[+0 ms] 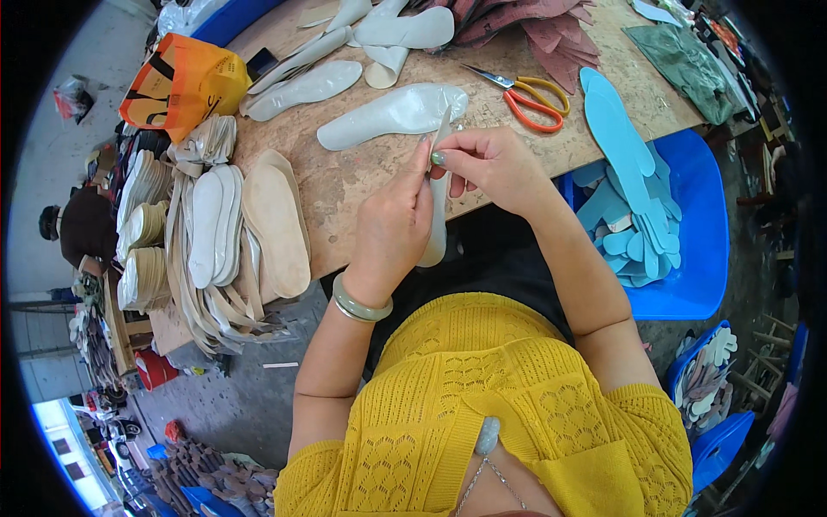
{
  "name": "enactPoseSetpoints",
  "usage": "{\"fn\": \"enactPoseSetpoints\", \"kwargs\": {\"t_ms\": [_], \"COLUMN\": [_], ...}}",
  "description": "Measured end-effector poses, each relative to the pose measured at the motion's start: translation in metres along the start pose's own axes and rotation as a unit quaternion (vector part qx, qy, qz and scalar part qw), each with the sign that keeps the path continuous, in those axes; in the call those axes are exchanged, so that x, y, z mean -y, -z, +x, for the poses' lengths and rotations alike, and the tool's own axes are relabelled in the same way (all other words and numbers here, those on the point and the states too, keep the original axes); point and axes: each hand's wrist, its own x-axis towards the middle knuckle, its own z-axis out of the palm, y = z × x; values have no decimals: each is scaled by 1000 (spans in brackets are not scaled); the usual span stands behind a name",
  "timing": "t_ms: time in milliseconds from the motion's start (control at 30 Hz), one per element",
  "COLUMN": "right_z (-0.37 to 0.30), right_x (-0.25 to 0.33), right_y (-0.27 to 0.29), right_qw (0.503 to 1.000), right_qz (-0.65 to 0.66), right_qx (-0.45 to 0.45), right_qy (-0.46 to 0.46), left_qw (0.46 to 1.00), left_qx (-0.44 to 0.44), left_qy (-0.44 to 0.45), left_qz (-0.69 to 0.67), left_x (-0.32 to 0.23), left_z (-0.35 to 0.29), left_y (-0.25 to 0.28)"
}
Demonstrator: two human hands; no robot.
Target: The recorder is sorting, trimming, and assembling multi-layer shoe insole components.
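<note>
A pale insole (436,234), turned nearly edge-on, is gripped near its middle by my left hand (394,211), which has a bangle at the wrist. My right hand (495,168) pinches the same insole's edge between thumb and finger, close beside the left fingertips. Whether a thin layer lies between those fingers is too small to tell. Just beyond both hands, a glossy whitish insole (388,116) rests flat on the wooden table (332,185). Scissors (521,95) with red and yellow handles lie to its right, blades apart.
Stacked beige insoles (277,224) and white insoles (215,226) stand at the left, near an orange bag (185,82). Reddish-brown sheets (551,39) pile at the back. Light-blue insoles (616,133) reach from the table's right edge into a blue bin (702,233).
</note>
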Motion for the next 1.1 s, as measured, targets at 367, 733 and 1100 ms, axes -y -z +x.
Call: {"fn": "enactPoseSetpoints", "kwargs": {"t_ms": [367, 733, 1100], "right_z": [4, 13, 6], "right_x": [-21, -49, -26], "right_y": [-7, -29, -32], "right_qw": [969, 976, 997], "right_qz": [-126, 53, -3], "right_qx": [-79, -4, -40], "right_qy": [195, 213, 73], "left_qw": [877, 825, 976], "left_qx": [-3, -56, -27], "left_qy": [179, 268, 105], "left_qz": [-446, -495, -187], "left_x": [18, 40, 26], "left_z": [18, 21, 5], "left_y": [-18, -12, 0]}}
